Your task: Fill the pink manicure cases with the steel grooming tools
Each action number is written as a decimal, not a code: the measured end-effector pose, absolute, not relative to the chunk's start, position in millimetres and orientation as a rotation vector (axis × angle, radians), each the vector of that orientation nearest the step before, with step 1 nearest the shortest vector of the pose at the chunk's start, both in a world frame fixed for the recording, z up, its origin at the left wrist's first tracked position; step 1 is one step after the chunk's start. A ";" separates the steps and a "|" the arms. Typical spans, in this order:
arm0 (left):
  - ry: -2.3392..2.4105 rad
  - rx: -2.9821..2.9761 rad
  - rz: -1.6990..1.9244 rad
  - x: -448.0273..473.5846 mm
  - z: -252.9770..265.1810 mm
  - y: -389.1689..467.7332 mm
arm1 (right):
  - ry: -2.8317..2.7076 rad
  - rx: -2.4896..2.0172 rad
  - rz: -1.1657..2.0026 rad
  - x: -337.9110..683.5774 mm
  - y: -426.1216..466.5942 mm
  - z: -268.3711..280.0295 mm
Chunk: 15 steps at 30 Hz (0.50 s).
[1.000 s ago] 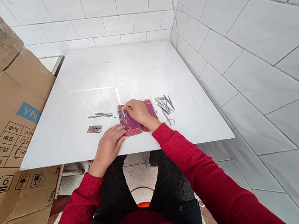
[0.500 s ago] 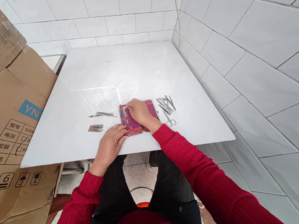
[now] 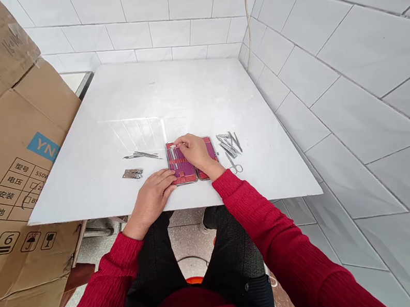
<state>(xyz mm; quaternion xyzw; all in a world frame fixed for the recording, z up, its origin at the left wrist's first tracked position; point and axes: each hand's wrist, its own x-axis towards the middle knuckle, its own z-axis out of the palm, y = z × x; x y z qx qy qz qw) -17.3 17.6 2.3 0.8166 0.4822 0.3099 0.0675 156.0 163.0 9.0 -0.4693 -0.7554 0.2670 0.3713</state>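
Note:
An opened manicure case (image 3: 190, 177) with a red rim and purple lining lies on the white table. Slim metal manicure tools (image 3: 174, 158) stand side by side under a red elastic band in its left half. My left hand (image 3: 153, 191) is closed on the case's lower left corner, fingers on top and thumb at the near edge. Over the middle of the case, my right hand (image 3: 195, 152) pinches the upper end of one slim tool; its fingers partly hide it. The back of this hand covers much of the right half.
Left of the case lie nail clippers (image 3: 132, 174) and several thin metal tools (image 3: 142, 155). To its right are scissors (image 3: 235, 168) and a cluster of metal implements (image 3: 229, 144). A cardboard box (image 3: 4, 155) borders the table's left; a tiled wall (image 3: 337, 100) stands right.
My right hand has shifted slightly, its fingertips now at the tools' upper ends, uncovering more of the case's left half. My left hand keeps its place on the corner. The view has tilted slightly.

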 end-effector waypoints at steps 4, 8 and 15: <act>1.450 2.463 0.935 -17.1 1.1 17.5 | -1.946 -1.221 0.676 154.9 162.1 6.8; 1.445 2.442 0.946 -17.3 0.0 16.8 | -1.947 -1.220 0.675 155.0 159.9 6.5; 1.453 2.434 0.933 -16.7 1.7 14.4 | -2.060 -1.184 0.647 145.5 149.4 26.9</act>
